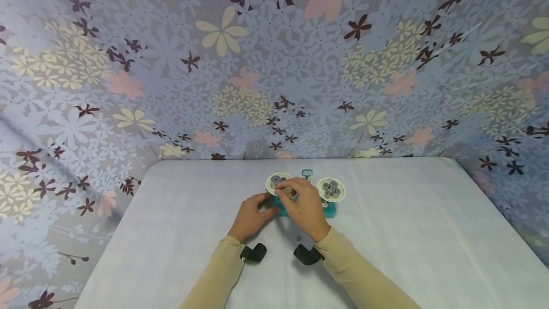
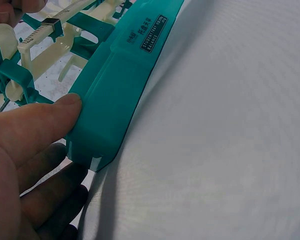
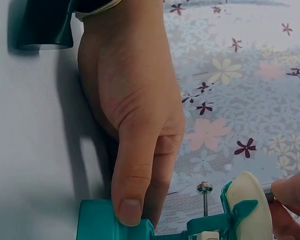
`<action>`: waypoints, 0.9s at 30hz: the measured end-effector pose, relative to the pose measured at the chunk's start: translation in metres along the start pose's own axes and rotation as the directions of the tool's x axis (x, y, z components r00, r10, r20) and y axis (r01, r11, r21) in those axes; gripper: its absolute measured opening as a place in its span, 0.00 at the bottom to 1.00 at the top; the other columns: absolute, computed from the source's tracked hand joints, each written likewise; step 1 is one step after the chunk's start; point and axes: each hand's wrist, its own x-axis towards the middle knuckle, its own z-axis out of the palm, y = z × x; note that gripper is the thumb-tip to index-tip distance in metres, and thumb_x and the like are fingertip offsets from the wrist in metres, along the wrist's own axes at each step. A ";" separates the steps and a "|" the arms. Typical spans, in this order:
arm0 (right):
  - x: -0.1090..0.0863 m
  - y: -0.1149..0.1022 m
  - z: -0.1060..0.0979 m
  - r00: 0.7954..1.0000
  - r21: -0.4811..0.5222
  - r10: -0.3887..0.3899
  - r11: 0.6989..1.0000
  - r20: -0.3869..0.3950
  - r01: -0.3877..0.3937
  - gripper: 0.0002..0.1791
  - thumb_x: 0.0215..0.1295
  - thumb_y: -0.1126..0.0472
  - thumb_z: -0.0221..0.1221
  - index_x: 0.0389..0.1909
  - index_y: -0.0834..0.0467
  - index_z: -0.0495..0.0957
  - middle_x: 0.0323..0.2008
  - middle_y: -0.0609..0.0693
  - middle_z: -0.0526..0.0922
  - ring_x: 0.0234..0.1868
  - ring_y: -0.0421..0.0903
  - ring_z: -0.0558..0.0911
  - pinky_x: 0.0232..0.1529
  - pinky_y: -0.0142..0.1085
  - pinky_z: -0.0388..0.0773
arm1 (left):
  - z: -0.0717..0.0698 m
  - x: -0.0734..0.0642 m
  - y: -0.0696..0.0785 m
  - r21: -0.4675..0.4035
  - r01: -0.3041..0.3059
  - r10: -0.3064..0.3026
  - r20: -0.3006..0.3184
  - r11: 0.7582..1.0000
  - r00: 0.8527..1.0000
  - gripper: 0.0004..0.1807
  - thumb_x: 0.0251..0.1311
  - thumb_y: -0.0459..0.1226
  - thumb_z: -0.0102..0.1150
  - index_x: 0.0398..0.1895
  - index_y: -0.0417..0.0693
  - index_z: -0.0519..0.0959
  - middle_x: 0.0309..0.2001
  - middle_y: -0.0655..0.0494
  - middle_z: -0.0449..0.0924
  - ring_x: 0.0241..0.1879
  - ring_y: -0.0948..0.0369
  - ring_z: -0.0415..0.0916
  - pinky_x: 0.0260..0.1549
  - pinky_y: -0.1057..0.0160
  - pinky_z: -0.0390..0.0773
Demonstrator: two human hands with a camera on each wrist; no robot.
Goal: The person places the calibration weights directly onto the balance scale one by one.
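A teal student balance (image 2: 117, 90) with a cream beam and two pans stands on the table. My left hand (image 1: 252, 216) holds the left end of its base, thumb on the front face and fingers around the end. Above the left pan (image 1: 269, 186), my right hand (image 1: 305, 205) pinches a small silvery weight (image 3: 268, 193) at the pan's edge, mostly covered by the fingertips. Grey metal weights (image 1: 276, 180) lie in that pan, partly hidden by the hand. Several more weights (image 1: 332, 188) sit grouped in the right pan (image 1: 341, 194).
A small metal piece (image 1: 298, 238) lies on the white tablecloth (image 1: 407, 232) between my wrists. Black wrist cameras (image 1: 254, 253) stick out from both sleeves. Floral fabric (image 1: 274, 70) rises behind the table's far edge and along its sides.
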 end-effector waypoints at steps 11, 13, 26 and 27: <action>0.001 0.001 0.000 1.000 -0.031 0.003 1.000 0.021 -0.002 0.04 0.59 0.58 0.62 0.34 0.49 0.84 0.32 0.40 0.81 0.27 0.43 0.75 0.27 0.32 0.73 | -0.001 0.000 0.002 -0.010 -0.005 0.005 0.005 1.000 1.000 0.33 0.52 0.57 0.60 0.58 0.50 0.74 0.58 0.56 0.74 0.60 0.57 0.67 0.61 0.54 0.65; 0.001 0.002 0.001 1.000 -0.052 -0.003 0.999 0.020 0.004 0.04 0.58 0.57 0.63 0.34 0.49 0.84 0.32 0.40 0.82 0.28 0.42 0.75 0.27 0.32 0.73 | -0.001 0.000 0.002 -0.012 -0.009 0.009 0.005 1.000 1.000 0.33 0.53 0.57 0.60 0.58 0.50 0.74 0.58 0.55 0.74 0.60 0.57 0.67 0.61 0.54 0.65; 0.004 0.001 0.000 0.999 -0.117 -0.011 0.993 0.042 0.015 0.03 0.57 0.59 0.63 0.32 0.48 0.84 0.32 0.40 0.83 0.27 0.41 0.74 0.26 0.31 0.71 | 0.000 0.001 0.001 -0.005 0.018 -0.018 0.012 1.000 1.000 0.33 0.52 0.57 0.60 0.59 0.51 0.74 0.58 0.57 0.73 0.61 0.57 0.66 0.62 0.54 0.64; 0.004 0.001 0.000 0.999 -0.121 -0.007 0.993 0.044 0.013 0.03 0.57 0.59 0.63 0.32 0.49 0.84 0.32 0.40 0.83 0.27 0.41 0.73 0.26 0.31 0.71 | 0.000 0.000 0.001 -0.006 0.028 -0.028 0.013 1.000 1.000 0.33 0.52 0.57 0.60 0.59 0.52 0.74 0.59 0.57 0.73 0.61 0.58 0.66 0.62 0.55 0.64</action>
